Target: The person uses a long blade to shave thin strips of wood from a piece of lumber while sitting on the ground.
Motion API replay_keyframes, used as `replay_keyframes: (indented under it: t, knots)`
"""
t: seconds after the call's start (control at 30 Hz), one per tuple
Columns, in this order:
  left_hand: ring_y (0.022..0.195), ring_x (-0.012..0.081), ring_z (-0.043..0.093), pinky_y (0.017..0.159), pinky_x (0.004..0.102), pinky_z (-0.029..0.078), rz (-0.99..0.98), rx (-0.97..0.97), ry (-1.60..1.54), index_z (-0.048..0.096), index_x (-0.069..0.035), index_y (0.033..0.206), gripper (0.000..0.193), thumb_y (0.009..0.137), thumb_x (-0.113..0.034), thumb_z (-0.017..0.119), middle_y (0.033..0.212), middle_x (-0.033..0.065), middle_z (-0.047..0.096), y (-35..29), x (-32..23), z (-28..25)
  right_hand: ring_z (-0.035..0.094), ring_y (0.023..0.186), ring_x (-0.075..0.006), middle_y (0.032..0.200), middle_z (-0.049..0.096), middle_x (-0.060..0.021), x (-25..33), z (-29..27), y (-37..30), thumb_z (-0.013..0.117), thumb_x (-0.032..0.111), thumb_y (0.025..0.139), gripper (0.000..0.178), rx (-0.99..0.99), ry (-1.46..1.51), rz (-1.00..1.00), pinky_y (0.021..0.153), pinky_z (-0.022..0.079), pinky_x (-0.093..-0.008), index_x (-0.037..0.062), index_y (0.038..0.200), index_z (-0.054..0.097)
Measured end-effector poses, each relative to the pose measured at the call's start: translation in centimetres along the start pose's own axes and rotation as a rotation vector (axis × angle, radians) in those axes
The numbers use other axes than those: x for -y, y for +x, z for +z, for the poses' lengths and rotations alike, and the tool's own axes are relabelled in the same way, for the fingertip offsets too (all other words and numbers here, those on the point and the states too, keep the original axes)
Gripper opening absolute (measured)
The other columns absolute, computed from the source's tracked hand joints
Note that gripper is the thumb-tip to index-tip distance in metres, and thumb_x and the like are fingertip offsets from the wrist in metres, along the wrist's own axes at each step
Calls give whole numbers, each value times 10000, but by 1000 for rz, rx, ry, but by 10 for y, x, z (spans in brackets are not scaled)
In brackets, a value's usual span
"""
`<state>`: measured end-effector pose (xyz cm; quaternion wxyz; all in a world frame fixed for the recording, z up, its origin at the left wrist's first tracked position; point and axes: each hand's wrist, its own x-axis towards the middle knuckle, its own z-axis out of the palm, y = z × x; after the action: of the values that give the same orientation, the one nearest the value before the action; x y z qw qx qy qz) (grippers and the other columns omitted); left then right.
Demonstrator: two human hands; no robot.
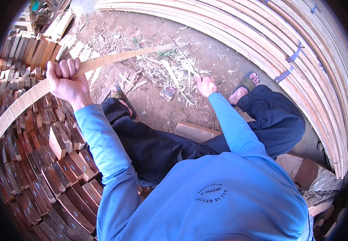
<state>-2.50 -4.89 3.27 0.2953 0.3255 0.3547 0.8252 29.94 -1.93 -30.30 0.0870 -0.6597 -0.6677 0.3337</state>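
Note:
My left hand is closed in a fist around a long, flat, pale wooden strip. One end of the strip runs off to the lower left over the stacked wood; the other reaches above the littered ground. Farther right and lower, my right hand is closed, with a thin, stick-like piece sticking up and left out of it. That piece passes close to the strip's far end; whether they touch I cannot tell. Its exact kind is too small to make out, and my fingers hide its lower end.
Wood shavings and splinters litter the dirt floor between my sandalled feet. Rows of short brown wood blocks are piled at my left. Long pale boards, tied with blue strips, curve along the right. A plank lies by my legs.

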Motion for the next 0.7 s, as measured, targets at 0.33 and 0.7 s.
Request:
replay_keyframes:
  t: [0.33,0.7]
  knots:
    - [504,110,90,507,306,159,29,-9,14,171,-171,596,482,980,-209,460,521,-37,119,0,-1,-7,638,921,-440,888,666,-273,52,-40,-24,395,455,980,557,134,140,-139,861,477,-499,-31,958,668]
    - [498,110,91,498,299,162,46,-66,8,171,-173,591,478,974,-198,455,514,-32,122,0,1,-14,680,725,-379,747,670,-238,37,-12,3,434,494,943,607,8,56,97,739,525,-452,-52,862,686]
